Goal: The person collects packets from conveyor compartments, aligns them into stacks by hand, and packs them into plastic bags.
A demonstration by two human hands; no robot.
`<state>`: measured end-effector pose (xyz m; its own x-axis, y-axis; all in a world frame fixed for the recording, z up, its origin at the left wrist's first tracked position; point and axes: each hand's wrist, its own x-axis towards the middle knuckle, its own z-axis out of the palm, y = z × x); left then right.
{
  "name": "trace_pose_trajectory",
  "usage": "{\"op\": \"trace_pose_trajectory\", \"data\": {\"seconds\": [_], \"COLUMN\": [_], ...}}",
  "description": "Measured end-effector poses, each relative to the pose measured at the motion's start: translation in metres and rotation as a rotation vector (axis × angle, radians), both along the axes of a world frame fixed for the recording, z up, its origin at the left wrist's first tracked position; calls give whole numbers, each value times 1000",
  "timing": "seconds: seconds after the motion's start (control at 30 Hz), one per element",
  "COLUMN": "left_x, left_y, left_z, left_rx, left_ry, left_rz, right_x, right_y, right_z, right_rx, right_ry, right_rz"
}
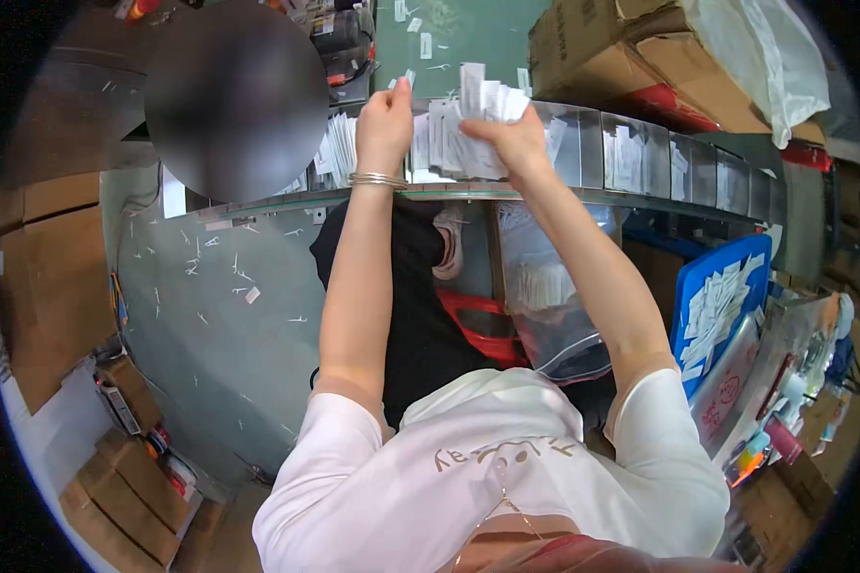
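Observation:
My left hand (385, 129), with bangles at the wrist, is closed above a row of metal compartments (583, 148). A small white piece shows by its thumb, but what the fingers hold is unclear. To its right, my right hand (508, 141) grips a fanned bundle of white slips (472, 86). Below and beside that bundle, more white slips (441, 138) stand upright in the compartments. Another upright stack (337, 153) is just left of my left hand.
An open cardboard box (592, 57) with plastic sheeting stands at the upper right. A blue tray (682, 320) of white pieces is at the right. Below the compartments are a plastic-lined container (569, 329) and a red stool (478, 315). Small white scraps litter the green floor (210, 353).

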<state>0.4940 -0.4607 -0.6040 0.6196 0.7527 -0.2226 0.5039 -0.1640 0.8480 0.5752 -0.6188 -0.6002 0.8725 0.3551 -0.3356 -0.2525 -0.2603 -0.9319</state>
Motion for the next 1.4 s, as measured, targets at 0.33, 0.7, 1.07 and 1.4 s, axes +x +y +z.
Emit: {"op": "trace_pose_trajectory", "data": {"seconds": [0.33, 0.7, 1.07, 1.4], "left_x": [33, 70, 120, 130], "left_y": [-88, -329, -625, -683], "left_z": [47, 134, 255, 236], "left_rx": [-658, -653, -822, -904], "left_ry": [-426, -597, -720, -618], "left_rz": [-280, -744, -1118, -1052], "right_x": [15, -12, -43, -43], "right_y": [-71, -316, -576, -621], "right_z": [73, 174, 261, 216], "right_rx": [570, 433, 172, 234], "right_ry": [211, -80, -592, -811], "right_rz": [69, -348, -806, -728]}}
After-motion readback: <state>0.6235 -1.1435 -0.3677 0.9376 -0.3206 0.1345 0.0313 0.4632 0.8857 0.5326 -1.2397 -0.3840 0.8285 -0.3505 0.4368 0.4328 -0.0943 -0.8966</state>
